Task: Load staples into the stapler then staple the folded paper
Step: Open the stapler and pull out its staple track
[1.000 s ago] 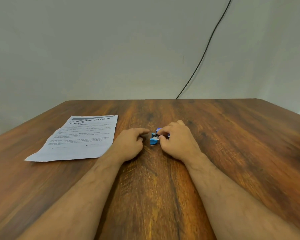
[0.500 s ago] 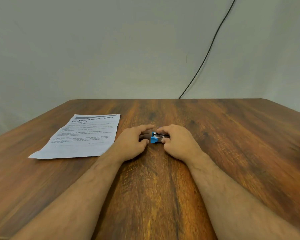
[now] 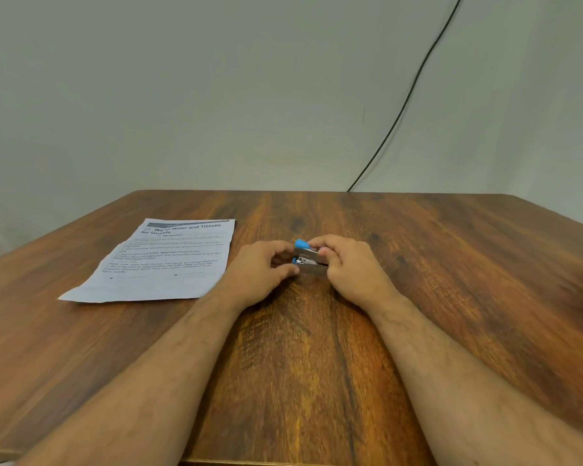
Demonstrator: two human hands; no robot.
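A small stapler with a metal body and blue tips sits between both hands at the middle of the wooden table. Its blue top end is tilted up, apart from the lower blue tip, so it looks hinged open. My right hand grips the stapler's right side with curled fingers. My left hand pinches its left end between thumb and fingers. A printed sheet of paper lies flat to the left of my left hand. No staples are visible.
A black cable runs down the pale wall to the table's far edge. The table's near edge lies under my forearms.
My left hand has moved in and taken hold of the stapler's left end. The stapler's blue top has lifted up from its base.
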